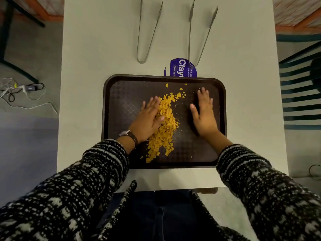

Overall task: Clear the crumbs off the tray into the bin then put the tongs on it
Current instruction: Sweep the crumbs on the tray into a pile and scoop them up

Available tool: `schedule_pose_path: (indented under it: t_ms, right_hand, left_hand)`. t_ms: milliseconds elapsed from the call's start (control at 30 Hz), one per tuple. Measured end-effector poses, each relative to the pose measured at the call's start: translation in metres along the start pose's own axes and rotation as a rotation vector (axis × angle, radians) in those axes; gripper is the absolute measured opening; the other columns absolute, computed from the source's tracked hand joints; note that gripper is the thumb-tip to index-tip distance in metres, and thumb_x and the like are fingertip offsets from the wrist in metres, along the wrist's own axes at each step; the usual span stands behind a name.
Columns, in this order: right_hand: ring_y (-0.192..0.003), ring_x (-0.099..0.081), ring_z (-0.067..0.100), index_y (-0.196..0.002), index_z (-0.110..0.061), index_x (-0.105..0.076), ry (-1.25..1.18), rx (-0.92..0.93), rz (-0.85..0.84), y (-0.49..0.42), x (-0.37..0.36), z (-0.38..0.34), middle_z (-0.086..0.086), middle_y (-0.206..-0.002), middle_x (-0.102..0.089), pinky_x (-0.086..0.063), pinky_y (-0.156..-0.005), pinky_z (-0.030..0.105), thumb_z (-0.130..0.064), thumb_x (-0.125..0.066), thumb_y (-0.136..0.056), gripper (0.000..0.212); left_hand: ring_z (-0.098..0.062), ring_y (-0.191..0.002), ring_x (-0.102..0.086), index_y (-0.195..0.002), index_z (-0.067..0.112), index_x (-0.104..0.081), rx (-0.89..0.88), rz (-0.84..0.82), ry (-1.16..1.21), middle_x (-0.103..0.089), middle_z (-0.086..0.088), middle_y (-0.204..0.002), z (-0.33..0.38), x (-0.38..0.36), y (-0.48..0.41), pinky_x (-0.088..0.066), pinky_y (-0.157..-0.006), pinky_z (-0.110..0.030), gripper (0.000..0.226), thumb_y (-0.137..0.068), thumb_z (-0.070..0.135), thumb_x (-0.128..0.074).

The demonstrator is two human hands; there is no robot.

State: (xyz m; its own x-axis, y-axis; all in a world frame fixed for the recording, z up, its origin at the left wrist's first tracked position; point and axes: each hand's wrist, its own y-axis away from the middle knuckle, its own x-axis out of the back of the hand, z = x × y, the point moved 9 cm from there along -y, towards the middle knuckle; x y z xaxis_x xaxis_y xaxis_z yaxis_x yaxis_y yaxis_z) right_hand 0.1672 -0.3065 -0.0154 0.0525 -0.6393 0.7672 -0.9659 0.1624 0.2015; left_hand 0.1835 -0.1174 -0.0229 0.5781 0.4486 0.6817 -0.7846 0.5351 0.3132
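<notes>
A dark brown tray (111, 108) sits on the white table (83, 66). A heap of yellow crumbs (165, 122) lies in its middle. The left hand (147, 119) lies flat against the heap. The right hand (204, 115) lies flat on the tray, holding nothing. Two shiny metal tongs (149, 32) lie on the table behind the tray.

place: canteen or office pantry | cues: white table (83, 84), serving tray (111, 94), pantry-cleaning sticker (180, 67)
</notes>
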Motion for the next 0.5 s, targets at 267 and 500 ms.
schedule_pose_path:
  t_ms: [267, 500]
  right_hand:
    - [-0.147, -0.001, 0.024, -0.149, -0.007, -0.012, 0.192, 0.046, -0.05, -0.024, -0.026, -0.013, 0.011, -0.158, -0.009, 0.006, -0.118, 0.04, -0.054, -0.022, -0.091, 0.075]
    - [-0.144, -0.008, 0.014, -0.148, -0.006, -0.017, -0.066, 0.258, -0.252, 0.0, -0.062, -0.074, 0.012, -0.155, -0.023, 0.0, -0.119, 0.03, -0.051, -0.03, -0.095, 0.071]
  left_hand:
    - [-0.005, -0.142, 0.005, -0.147, 0.014, 0.0, -0.024, 0.02, 0.09, 0.001, 0.004, -0.154, -0.015, -0.001, 0.026, 0.009, -0.115, -0.02, 0.064, -0.096, 0.04, -0.029]
    - [-0.006, -0.142, 0.002, -0.148, 0.012, -0.005, 0.039, 0.119, 0.07, -0.005, -0.004, -0.157, -0.039, 0.032, 0.013, 0.005, -0.116, -0.025, 0.064, -0.097, 0.037, -0.034]
